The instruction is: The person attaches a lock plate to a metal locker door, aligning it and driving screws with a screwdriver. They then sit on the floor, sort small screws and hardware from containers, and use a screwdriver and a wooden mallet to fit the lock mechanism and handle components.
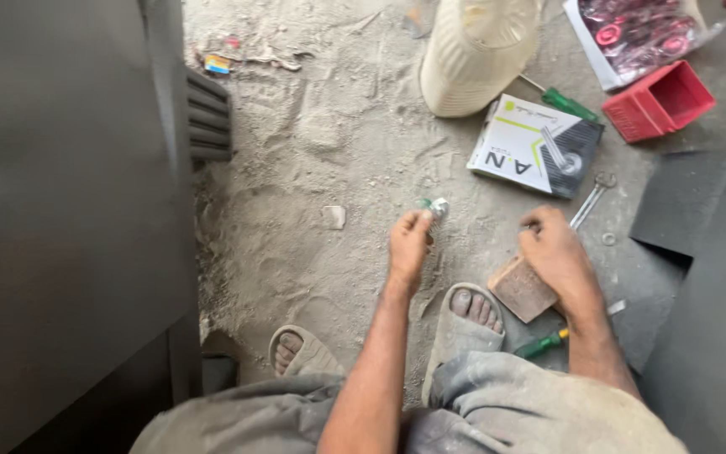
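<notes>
Dusty ground [321, 160]; left hand [409, 244] grip pinching small metal part [437, 206] at fingertips; right hand [555, 252] curled, empty.

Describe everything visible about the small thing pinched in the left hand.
The small silvery metal piece with a green end looks like a short fitting or cap, shiny against the dusty ground. It sticks out up and to the right from the fingertips of the left hand, which pinch its lower end and hold it just over the sandy concrete floor. Nothing else touches it. Its exact shape is too small to make out. The right hand is apart from it, resting at a brown block.
</notes>
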Tool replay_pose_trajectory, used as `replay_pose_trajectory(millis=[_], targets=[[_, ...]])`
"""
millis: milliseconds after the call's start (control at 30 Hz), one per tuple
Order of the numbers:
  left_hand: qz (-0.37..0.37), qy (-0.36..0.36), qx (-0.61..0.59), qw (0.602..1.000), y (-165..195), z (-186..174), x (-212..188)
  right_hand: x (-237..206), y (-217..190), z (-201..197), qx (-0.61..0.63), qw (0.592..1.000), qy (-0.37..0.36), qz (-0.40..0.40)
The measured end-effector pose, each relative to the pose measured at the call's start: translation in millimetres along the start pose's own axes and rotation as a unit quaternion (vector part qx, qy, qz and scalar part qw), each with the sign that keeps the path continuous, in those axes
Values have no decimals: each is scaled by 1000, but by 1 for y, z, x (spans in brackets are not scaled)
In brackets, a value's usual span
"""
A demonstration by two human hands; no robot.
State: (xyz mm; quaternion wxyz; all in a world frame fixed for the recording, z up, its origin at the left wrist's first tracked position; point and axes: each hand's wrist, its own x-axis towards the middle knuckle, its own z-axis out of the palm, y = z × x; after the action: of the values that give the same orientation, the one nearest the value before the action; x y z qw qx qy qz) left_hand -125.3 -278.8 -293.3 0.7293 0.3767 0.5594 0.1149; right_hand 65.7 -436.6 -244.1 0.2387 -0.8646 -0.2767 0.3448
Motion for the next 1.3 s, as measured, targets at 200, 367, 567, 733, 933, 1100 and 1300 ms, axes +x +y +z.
replay_pose_trajectory(millis=[200,367,567,733,933,1100,1300], targets=[[302,21,251,919,-33,2,-7,-6,29,22,87,995,19,-40],[167,72,3,983,-22,-39,15,21,4,57,417,904,-81,55],[85,12,-80,993,-6,-56,13,21,-16,63,313,946,-8,-83],[35,-48,-41,997,-17,-38,4,23,-40,61,-58,971,138,-186],[-10,-95,-111,989,-30,-17,-11,-1,-51,56,-95,956,211,-179],[-34,-112,-325,938,-34,18,-21,-37,-42,83,275,961,10,0],[25,-153,-303,940,-37,49,-33,-33,-32,96,388,914,117,-20]])
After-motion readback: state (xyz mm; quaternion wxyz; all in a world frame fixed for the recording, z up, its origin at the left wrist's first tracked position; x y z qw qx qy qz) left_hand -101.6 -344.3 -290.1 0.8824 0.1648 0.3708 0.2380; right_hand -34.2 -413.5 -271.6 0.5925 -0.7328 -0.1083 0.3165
